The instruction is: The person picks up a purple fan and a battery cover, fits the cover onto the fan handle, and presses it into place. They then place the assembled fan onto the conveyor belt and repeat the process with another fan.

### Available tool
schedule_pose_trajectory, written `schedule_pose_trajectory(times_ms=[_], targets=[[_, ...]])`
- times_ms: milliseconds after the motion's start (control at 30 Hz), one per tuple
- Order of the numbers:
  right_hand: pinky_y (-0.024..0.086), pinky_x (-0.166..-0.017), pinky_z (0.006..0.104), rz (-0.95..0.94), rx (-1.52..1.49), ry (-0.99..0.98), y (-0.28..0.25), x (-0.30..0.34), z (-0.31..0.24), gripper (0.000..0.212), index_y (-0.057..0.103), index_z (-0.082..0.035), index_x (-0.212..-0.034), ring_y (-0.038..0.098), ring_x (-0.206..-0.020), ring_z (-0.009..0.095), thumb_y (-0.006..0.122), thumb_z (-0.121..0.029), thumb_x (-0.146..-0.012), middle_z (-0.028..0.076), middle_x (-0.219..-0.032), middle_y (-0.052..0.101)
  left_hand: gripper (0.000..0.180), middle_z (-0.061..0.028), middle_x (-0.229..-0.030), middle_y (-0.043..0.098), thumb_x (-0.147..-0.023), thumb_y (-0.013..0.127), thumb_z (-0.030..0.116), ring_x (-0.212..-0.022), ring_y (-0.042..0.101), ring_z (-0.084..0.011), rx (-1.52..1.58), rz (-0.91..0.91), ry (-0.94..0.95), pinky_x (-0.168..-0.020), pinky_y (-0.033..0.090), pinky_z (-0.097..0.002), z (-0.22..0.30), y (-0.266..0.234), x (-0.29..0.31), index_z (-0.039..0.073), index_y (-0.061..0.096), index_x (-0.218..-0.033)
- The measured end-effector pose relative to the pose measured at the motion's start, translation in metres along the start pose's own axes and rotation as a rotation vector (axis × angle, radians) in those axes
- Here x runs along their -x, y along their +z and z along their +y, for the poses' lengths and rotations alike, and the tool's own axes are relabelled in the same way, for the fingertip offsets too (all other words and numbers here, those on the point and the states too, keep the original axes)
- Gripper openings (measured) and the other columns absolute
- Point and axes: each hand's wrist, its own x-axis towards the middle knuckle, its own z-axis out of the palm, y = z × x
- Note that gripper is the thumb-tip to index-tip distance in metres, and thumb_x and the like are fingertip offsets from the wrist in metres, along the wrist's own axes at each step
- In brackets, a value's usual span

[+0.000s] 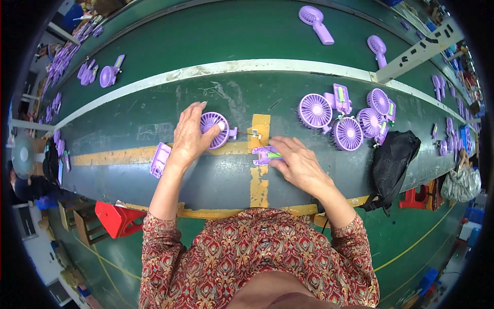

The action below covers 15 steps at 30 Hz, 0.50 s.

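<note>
Fingers [191,114] of the left hand [190,136] are clamped on a purple mini-fan head [212,121], thumb across its front, roughly midway between the near and far edges of the worktop [216,180]. Right hand [299,162] is over one end of an open handle shell [261,156], bit closer to the near edge, can't tell if it's actually gripping. Another shell [160,159] sits by the left wrist

L hand [189,136], R hand [301,164] palm-down, fingers [286,143] bent.
</note>
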Motion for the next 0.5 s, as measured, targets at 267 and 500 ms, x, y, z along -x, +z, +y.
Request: schedule_pose_trajectory(times_ms=[267,500], targets=[[0.046,-0.078,0.0433,-0.281,0.104,0.213,0.019,-0.012,-0.001,0.034,0.055,0.000,-0.101,0.058,-0.093,0.037,0.067,-0.023,-0.078,0.022,-0.100,0.060,0.075,-0.0230,-0.108,0.058,-0.062,0.081,0.036,-0.101,0.058,-0.0312,0.345,-0.366,-0.222,-0.087,0.046,-0.0359,-0.032,-0.007,0.018,-0.007,0.051,-0.118],[0.051,-0.059,0.0295,-0.218,-0.980,0.602,0.029,0.001,0.011,0.032,0.054,-0.003,-0.099,0.062,-0.066,0.019,0.064,-0.029,-0.084,0.008,-0.075,0.062,0.055,-0.0071,-0.091,0.060,-0.058,0.085,0.019,-0.087,0.057,-0.0137,0.650,-0.234,-0.284,-0.076,0.048,-0.0268,-0.033,-0.005,0.033,0.001,0.051,-0.097]])
